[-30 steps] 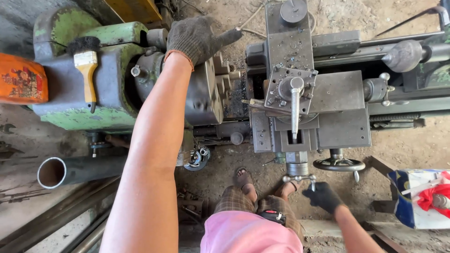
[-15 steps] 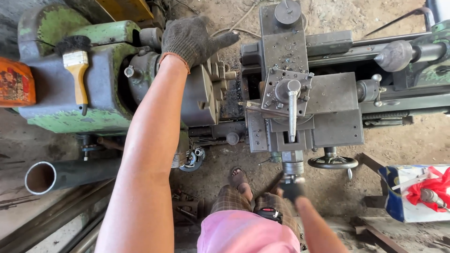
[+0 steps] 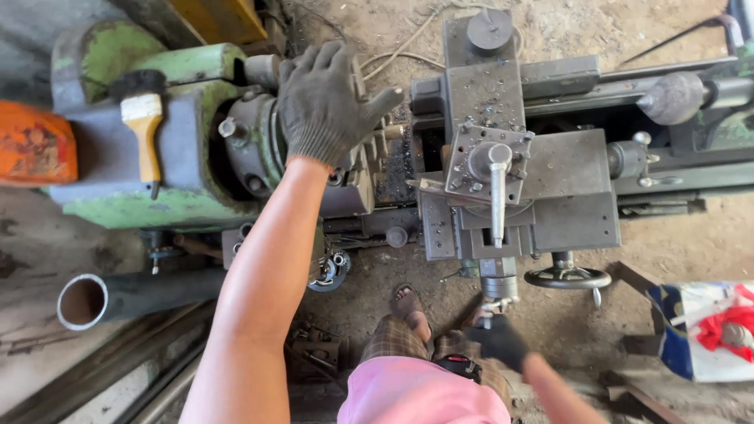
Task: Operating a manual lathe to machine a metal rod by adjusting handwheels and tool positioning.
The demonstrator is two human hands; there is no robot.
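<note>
Resting flat with fingers spread, the gloved left hand [image 3: 326,102] covers the lathe chuck [image 3: 263,145]; the gloved right hand [image 3: 496,339] grips the crank handle [image 3: 493,308].

A dirt floor [image 3: 691,235] carries a lathe [image 3: 510,165] across its far half. A pipe [image 3: 118,294] lies on the floor toward the left edge, in front of the lathe. A white sack [image 3: 699,330] rests near the right edge. A sandalled foot [image 3: 408,302] stands on the dirt at the near middle.
</note>
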